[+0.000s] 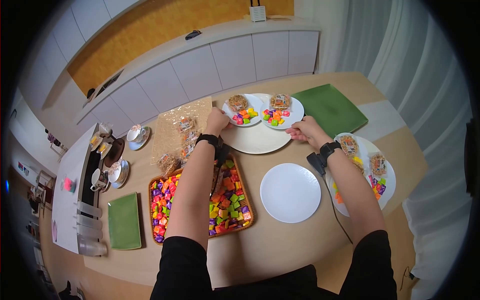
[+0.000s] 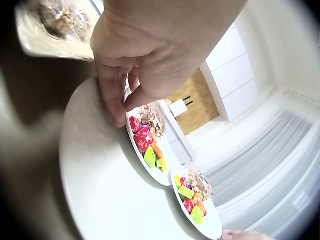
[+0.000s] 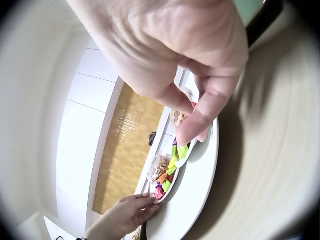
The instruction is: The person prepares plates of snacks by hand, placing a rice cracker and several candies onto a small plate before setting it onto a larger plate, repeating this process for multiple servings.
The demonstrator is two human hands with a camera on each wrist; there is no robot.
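Note:
Two small white plates stand side by side on a large white oval platter (image 1: 255, 142). The left small plate (image 1: 254, 104) and the right small plate (image 1: 296, 106) each bear a clear-wrapped crunchy snack and colourful wrapped candies. My left hand (image 1: 218, 121) pinches the left small plate's rim between thumb and fingers, as the left wrist view shows close up. My right hand (image 1: 307, 131) is at the near right rim of the other small plate, its fingers loosely bent over the platter. In the right wrist view, the thumb and index finger (image 3: 202, 117) stand apart beside that rim.
A wicker basket (image 1: 252, 220) of candies lies under my left forearm, near wrapped snacks on a tan tray (image 1: 160, 135). An unused white plate (image 1: 290, 192) sits in front. Green trays (image 1: 330, 110), a second filled platter (image 1: 390, 190) and teacups (image 1: 115, 172) surround these. A cable trails from my right wrist.

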